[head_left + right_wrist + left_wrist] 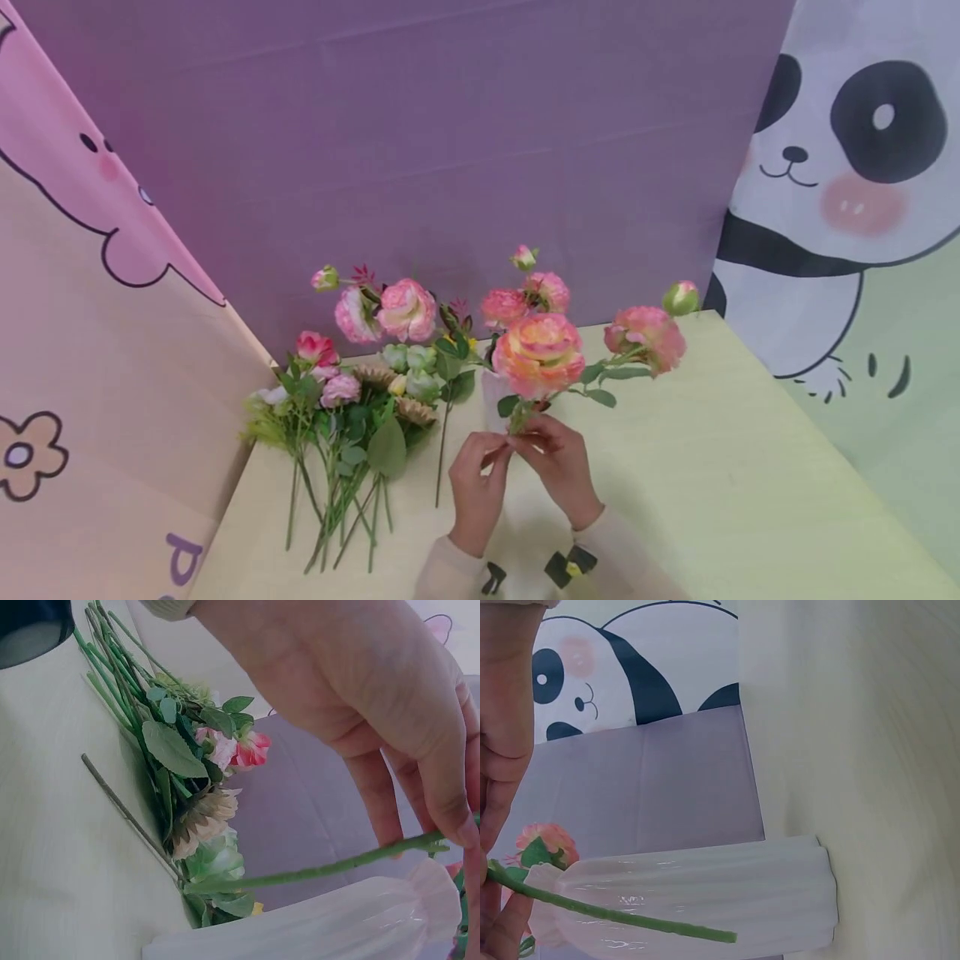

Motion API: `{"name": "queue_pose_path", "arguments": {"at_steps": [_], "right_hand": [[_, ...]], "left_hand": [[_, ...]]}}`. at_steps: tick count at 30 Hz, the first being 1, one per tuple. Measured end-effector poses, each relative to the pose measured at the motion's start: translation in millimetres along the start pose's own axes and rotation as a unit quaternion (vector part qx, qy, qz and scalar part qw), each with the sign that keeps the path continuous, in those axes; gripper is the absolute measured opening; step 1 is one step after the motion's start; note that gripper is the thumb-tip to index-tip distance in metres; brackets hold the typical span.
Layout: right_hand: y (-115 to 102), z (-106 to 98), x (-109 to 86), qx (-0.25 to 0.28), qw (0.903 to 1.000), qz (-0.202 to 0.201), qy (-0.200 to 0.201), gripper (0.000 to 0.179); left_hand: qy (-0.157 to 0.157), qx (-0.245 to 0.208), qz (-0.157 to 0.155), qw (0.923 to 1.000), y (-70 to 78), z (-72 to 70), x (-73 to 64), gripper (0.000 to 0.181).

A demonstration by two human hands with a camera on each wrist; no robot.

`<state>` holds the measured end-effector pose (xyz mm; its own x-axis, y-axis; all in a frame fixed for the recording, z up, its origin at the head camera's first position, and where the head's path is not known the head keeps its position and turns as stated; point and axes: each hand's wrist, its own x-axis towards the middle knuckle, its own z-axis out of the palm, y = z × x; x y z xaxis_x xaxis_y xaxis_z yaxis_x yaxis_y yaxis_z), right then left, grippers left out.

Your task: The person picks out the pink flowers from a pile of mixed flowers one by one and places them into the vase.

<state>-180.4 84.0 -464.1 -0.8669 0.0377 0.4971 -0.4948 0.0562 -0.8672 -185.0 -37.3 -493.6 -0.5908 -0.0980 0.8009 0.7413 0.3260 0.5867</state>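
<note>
Both hands meet in front of a white fluted vase [493, 398]. Between finger and thumb, my left hand [478, 487] pinches the green stem [630, 915] of an artificial flower. The right hand [561, 467] pinches that same stem close beside it, just under the leaves. Above the fingers is a large pink-orange bloom [538, 354]. The stem's bare lower end hangs down in front of the vase, outside it, as both wrist views show. Other pink blooms [504, 308] stand at the vase's mouth, partly hidden behind the large one.
Left of the vase lies a pile of artificial flowers [352, 433] with green stems toward the front. One thin brown stem [442, 458] lies between the pile and the vase. A purple backdrop [450, 167] closes the table's [720, 475] rear, with printed panels at both sides.
</note>
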Motion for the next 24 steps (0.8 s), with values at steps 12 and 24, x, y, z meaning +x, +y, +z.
{"name": "queue_pose_path", "arguments": {"at_steps": [12, 24], "right_hand": [[-23.9, -0.6, 10.6, -0.034, 0.9984, -0.044, 0.002, 0.017], [-3.6, -8.8, 28.7, -0.025, 0.9983, -0.05, 0.018, 0.022]], "left_hand": [[0.027, -0.043, -0.065, 0.9966, 6.7, 6.7, 6.2, 0.014], [-0.003, -0.044, -0.075, 0.9962, 30.0, -18.4, 21.3, 0.012]]}}
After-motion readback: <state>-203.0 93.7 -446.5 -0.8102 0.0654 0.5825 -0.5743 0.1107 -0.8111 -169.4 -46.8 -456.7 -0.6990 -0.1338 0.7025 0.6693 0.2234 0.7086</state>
